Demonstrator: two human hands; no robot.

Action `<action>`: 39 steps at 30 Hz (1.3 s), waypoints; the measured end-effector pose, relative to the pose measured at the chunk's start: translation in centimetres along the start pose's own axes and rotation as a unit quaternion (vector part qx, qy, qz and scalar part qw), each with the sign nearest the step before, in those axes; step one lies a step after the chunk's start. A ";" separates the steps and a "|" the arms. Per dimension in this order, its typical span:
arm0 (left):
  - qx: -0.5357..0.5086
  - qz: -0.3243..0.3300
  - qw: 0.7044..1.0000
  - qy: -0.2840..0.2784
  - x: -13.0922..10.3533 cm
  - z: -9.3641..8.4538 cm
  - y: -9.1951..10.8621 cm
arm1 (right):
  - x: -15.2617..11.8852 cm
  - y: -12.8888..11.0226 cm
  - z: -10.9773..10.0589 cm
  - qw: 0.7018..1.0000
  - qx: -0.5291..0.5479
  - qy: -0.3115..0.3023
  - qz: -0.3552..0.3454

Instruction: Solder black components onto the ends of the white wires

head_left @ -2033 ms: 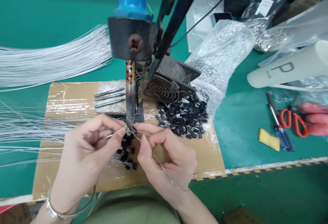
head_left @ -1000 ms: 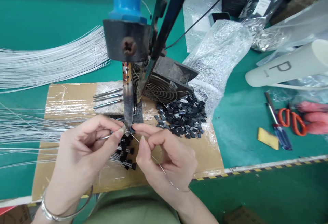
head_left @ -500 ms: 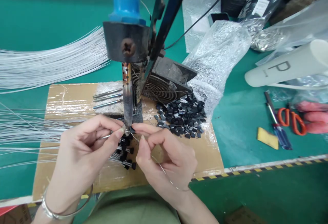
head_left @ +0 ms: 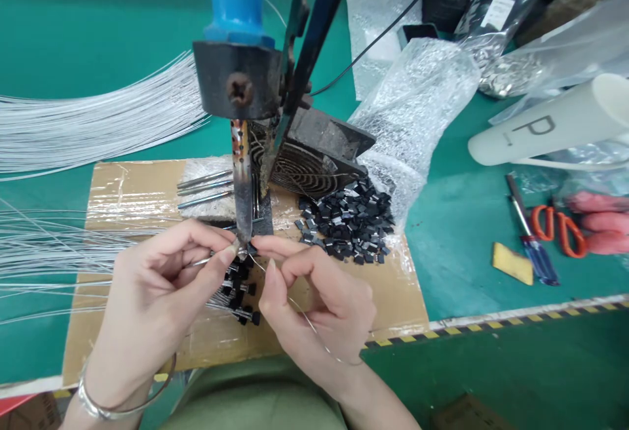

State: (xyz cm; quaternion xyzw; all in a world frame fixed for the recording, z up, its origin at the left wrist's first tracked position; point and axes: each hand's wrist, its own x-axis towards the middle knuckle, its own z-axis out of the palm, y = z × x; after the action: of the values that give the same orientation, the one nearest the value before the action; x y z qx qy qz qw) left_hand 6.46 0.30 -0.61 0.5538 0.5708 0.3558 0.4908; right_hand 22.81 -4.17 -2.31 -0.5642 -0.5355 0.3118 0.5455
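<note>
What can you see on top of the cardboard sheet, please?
On the cardboard sheet are a heap of small black parts, black-tipped wires and a pale pad holding metal rods. Whatever lies directly beneath the left hand and right hand is covered, so I cannot tell.

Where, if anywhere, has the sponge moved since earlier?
No, neither way: the sponge still lies left of the screwdriver, as near the table edge.
</note>
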 end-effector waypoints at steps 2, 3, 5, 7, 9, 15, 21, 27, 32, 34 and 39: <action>0.006 0.001 1.000 0.000 0.0 0.0 0.1 | 0.1 0.0 0.0 1.000 0.002 0.000 -0.001; 0.010 0.000 1.000 -0.001 0.1 0.0 0.2 | 0.1 0.0 0.0 1.000 0.002 0.000 -0.002; 0.015 0.004 1.000 0.002 0.1 0.0 0.4 | 0.1 0.0 0.0 1.000 -0.004 0.003 -0.002; 0.016 0.005 1.000 0.001 0.1 0.1 0.4 | 0.1 0.0 0.0 1.000 -0.008 0.005 0.002; 0.013 0.001 1.000 -0.003 0.1 0.1 0.3 | 0.0 0.0 0.1 1.000 -0.005 0.004 0.009; 0.008 -0.006 1.000 -0.007 0.3 0.1 0.3 | -0.1 0.2 0.2 1.000 0.006 0.007 0.006; 0.008 -0.016 1.000 -0.003 0.1 0.0 0.5 | 0.0 0.1 0.1 1.000 0.019 0.002 0.001; 0.007 -0.008 1.000 -0.007 0.0 0.0 0.5 | -0.2 0.2 0.2 1.000 0.019 0.006 0.001; 0.025 0.000 1.000 -0.018 0.1 -0.1 0.5 | -0.1 0.3 0.2 1.000 0.017 0.006 -0.009; 0.025 0.006 1.000 -0.017 0.1 -0.2 0.5 | 0.0 0.2 0.2 1.000 0.022 0.005 -0.009; 0.021 0.006 1.000 -0.013 0.0 -0.2 0.5 | -0.1 0.2 0.3 1.000 0.025 0.013 -0.005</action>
State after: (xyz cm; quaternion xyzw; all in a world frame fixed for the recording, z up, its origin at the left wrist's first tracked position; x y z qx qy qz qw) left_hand 6.40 0.39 -0.12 0.5721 0.5683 0.3394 0.4843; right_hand 22.57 -4.14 -2.56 -0.5517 -0.5234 0.3146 0.5681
